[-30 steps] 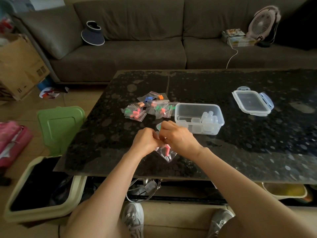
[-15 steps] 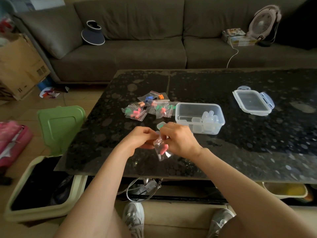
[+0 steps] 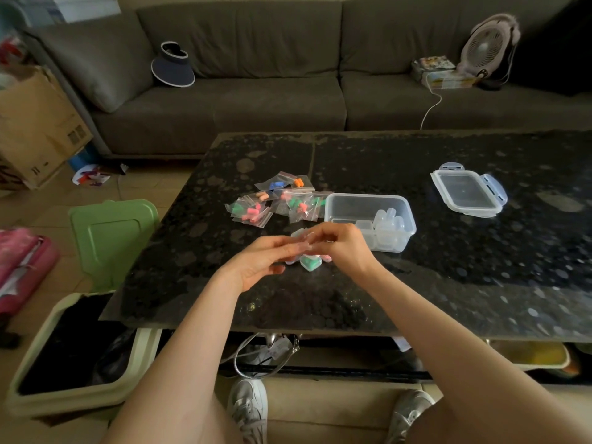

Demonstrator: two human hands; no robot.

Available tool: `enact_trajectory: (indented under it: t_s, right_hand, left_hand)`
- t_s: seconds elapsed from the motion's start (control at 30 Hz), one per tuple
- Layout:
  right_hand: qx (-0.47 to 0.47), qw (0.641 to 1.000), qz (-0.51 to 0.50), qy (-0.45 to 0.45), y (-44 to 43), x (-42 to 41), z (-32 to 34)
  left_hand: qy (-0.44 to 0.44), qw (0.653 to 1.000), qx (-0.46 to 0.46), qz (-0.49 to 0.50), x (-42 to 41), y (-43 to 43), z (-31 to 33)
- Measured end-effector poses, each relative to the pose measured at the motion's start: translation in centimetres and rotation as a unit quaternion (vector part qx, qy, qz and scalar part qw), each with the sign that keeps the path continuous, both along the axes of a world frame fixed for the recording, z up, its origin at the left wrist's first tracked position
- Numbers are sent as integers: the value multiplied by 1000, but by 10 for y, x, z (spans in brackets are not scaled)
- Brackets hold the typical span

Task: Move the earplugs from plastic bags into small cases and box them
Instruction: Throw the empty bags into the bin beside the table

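My right hand [image 3: 341, 248] pinches a small clear plastic bag [image 3: 301, 234], blurred, just above the black table [image 3: 448, 283]. My left hand [image 3: 262, 261] lies palm-up beside it, fingers straight and reaching under the bag. Below the hands a small clear case [image 3: 310, 263] sits on the table with green earplugs in it, and a pink earplug [image 3: 326, 258] shows right beside it. Several more bags of coloured earplugs [image 3: 282, 200] lie in a pile behind. A clear plastic box [image 3: 368, 203] to the right holds several small empty cases [image 3: 387, 219].
The box's lid [image 3: 467, 192] lies at the table's right. An open bin with a green lid [image 3: 109, 238] stands on the floor at the table's left corner. A sofa [image 3: 256, 104] with a visor, books and a fan runs behind the table.
Both hands rose and moved away from the near edge with the bag. The left hand's fingers opened out from their pinch. The small case with green earplugs now shows beneath the hands.
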State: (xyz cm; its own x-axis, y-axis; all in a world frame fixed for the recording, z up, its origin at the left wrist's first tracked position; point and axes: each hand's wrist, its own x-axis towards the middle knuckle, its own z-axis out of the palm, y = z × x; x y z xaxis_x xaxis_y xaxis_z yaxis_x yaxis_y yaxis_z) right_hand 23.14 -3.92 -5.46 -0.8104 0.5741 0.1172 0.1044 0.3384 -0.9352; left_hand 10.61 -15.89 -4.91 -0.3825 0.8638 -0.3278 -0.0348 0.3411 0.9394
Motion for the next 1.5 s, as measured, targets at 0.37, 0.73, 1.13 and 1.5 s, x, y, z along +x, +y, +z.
enact_trajectory:
  t_s: [0.37,0.73,1.13,1.5]
  right_hand:
    - [-139,988,19,64,0,-6,-9]
    - [-448,886,-62,102,-20,-18,-18]
    - [-584,803,-30,112,-21,-22,-11]
    - [-508,853,-46,115,-20,-21,-13]
  left_hand:
    - [-172,949,150,219,-1,12,-6]
    - [-78,935,186,291,-4,10,-9]
    - [94,975,145,137,-6,10,-6]
    - [77,968,156,179,-2,10,-6]
